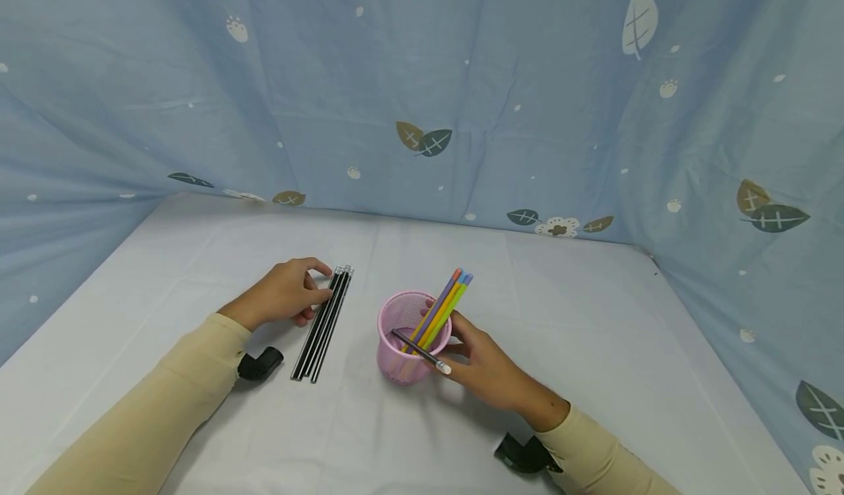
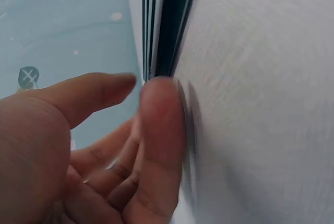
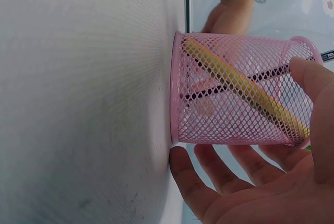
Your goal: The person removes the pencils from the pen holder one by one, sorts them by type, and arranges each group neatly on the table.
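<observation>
A pink mesh pen cup [image 1: 398,363] stands upright on the white table, and my right hand [image 1: 491,370] holds it from the right, its thumb [image 3: 313,78] near the rim. Leaning inside are several coloured pencils [image 1: 438,312] in purple, yellow and green, plus a black pencil [image 1: 422,350] with a white eraser tipped towards me. To the left lies a row of black pencils [image 1: 323,326], eraser ends away from me. My left hand [image 1: 283,293] is at their far part, thumb and index finger spread apart; whether it touches them is unclear.
A white cloth covers the table [image 1: 567,312]. Blue fabric [image 1: 316,99] printed with leaves hangs behind it and along both sides. A black wrist device [image 1: 260,364] sits on the left wrist, another [image 1: 524,455] on the right.
</observation>
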Available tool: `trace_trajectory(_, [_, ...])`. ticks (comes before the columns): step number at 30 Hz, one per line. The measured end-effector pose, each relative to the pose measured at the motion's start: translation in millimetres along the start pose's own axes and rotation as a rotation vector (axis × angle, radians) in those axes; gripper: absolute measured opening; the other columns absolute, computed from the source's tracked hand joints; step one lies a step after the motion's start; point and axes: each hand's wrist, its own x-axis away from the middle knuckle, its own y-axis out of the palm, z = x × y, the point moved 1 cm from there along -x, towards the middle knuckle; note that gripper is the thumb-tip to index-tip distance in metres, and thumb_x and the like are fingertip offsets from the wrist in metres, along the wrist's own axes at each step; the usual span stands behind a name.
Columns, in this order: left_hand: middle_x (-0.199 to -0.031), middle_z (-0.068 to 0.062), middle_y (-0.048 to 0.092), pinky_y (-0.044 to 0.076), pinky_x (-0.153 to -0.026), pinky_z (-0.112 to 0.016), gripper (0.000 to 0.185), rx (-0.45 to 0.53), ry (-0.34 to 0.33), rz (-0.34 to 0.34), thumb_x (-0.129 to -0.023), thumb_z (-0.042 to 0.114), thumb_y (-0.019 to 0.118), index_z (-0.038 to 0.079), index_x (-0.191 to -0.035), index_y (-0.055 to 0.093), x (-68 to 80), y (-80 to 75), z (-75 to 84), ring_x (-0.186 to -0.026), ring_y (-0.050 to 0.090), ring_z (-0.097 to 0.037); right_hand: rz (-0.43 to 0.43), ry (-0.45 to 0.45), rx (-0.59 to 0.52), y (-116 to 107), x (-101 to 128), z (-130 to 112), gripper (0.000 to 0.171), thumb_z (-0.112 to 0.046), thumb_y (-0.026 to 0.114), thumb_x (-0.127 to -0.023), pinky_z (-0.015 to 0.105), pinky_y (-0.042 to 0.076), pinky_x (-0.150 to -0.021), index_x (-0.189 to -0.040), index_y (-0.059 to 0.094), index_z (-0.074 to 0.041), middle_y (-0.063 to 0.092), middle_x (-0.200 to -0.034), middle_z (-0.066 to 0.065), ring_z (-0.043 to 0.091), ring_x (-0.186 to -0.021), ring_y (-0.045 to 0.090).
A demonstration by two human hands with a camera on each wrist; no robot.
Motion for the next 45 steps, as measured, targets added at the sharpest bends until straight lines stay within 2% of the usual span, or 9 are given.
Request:
trace_trajectory(6, [-0.092, -0.012, 0.069, 0.051, -0.052, -0.032, 0.038, -0.052, 0.056, 0.081, -0.099, 0.022, 0.06, 0.005, -0.134, 0.055, 3.1, -2.3, 10.8, -0.054, 0.063, -0.017, 0.002, 0.002, 0.001, 0.1, 0.2, 0.4, 0.066, -0.017, 0.069, -0.095, 0.04, 0.049, -0.106, -0.152, 0.034, -0.014, 0.05, -0.146, 0.009, 0.026, -0.136, 0.049])
trace_trajectory(10, [-0.096, -0.013, 0.069, 0.049, -0.05, -0.033, 0.035, -0.052, 0.072, 0.104, -0.101, 0.027, 0.059, 0.011, -0.131, 0.058, 6.5, -0.7, 23.6, -0.059, 0.064, -0.02, 0.006, 0.003, 0.004, 0.0, 0.5, 0.5, 0.067, -0.018, 0.069, -0.095, 0.04, 0.049, -0.106, -0.152, 0.034, -0.014, 0.05, -0.146, 0.009, 0.026, -0.136, 0.049])
trace_trajectory(13, [-0.099, -0.012, 0.07, 0.05, -0.054, -0.033, 0.032, -0.043, 0.095, 0.115, -0.101, 0.029, 0.057, 0.013, -0.129, 0.06, 9.9, 2.5, 34.0, -0.064, 0.066, -0.021, 0.01, 0.003, 0.005, 0.0, 0.9, 0.5, 0.067, -0.018, 0.069, -0.095, 0.041, 0.049, -0.106, -0.152, 0.034, -0.015, 0.05, -0.146, 0.008, 0.026, -0.136, 0.049])
trace_trajectory(18, [-0.096, -0.011, 0.069, 0.052, -0.06, -0.033, 0.024, 0.007, 0.157, 0.146, -0.101, 0.028, 0.058, 0.019, -0.122, 0.063, 16.4, 9.8, 49.6, -0.063, 0.065, -0.022, 0.009, 0.0, 0.002, 0.3, 1.1, 0.6, 0.067, -0.017, 0.068, -0.095, 0.041, 0.049, -0.106, -0.152, 0.033, -0.014, 0.05, -0.147, 0.009, 0.026, -0.137, 0.048])
trace_trajectory(23, [-0.086, -0.007, 0.064, 0.048, -0.055, -0.03, 0.017, 0.079, 0.223, 0.179, -0.1, 0.027, 0.062, 0.021, -0.114, 0.066, 26.5, 16.0, 65.0, -0.056, 0.058, -0.022, 0.01, 0.009, 0.005, 0.8, 1.3, 0.1, 0.067, -0.018, 0.069, -0.095, 0.041, 0.049, -0.106, -0.152, 0.034, -0.015, 0.051, -0.146, 0.008, 0.026, -0.137, 0.049])
trace_trajectory(27, [-0.089, -0.004, 0.063, 0.047, -0.052, -0.029, 0.015, 0.105, 0.288, 0.188, -0.099, 0.032, 0.063, 0.025, -0.111, 0.067, 34.6, 20.6, 75.1, -0.055, 0.056, -0.018, 0.012, 0.012, 0.009, 0.8, 1.3, -0.7, 0.066, -0.019, 0.07, -0.094, 0.042, 0.049, -0.105, -0.151, 0.036, -0.015, 0.052, -0.144, 0.007, 0.026, -0.135, 0.05])
trace_trajectory(33, [-0.094, 0.0, 0.065, 0.044, -0.045, -0.028, 0.016, 0.102, 0.396, 0.137, -0.098, 0.036, 0.065, 0.026, -0.109, 0.069, 43.5, 29.2, 84.4, -0.05, 0.053, -0.016, 0.008, 0.008, 0.008, 0.5, 1.3, -0.1, 0.065, -0.019, 0.07, -0.094, 0.042, 0.049, -0.106, -0.15, 0.036, -0.015, 0.053, -0.144, 0.006, 0.025, -0.135, 0.05])
trace_trajectory(39, [-0.096, 0.005, 0.067, 0.043, -0.044, -0.025, 0.012, 0.081, 0.522, 0.082, -0.097, 0.025, 0.068, 0.023, -0.108, 0.072, 48.0, 37.7, 88.5, -0.046, 0.047, -0.009, 0.004, 0.005, 0.018, 0.2, 1.5, 0.6, 0.065, -0.02, 0.069, -0.095, 0.042, 0.049, -0.106, -0.151, 0.035, -0.015, 0.052, -0.145, 0.006, 0.024, -0.135, 0.05])
trace_trajectory(45, [-0.097, 0.005, 0.072, 0.046, -0.052, -0.021, 0.014, 0.056, 0.677, 0.029, -0.092, 0.015, 0.074, 0.022, -0.104, 0.075, 49.4, 45.9, 92.0, -0.063, 0.052, -0.006, 0.005, 0.012, 0.026, 0.5, 2.2, 0.9, 0.067, -0.021, 0.07, -0.095, 0.044, 0.048, -0.107, -0.152, 0.034, -0.017, 0.051, -0.146, 0.005, 0.024, -0.136, 0.049])
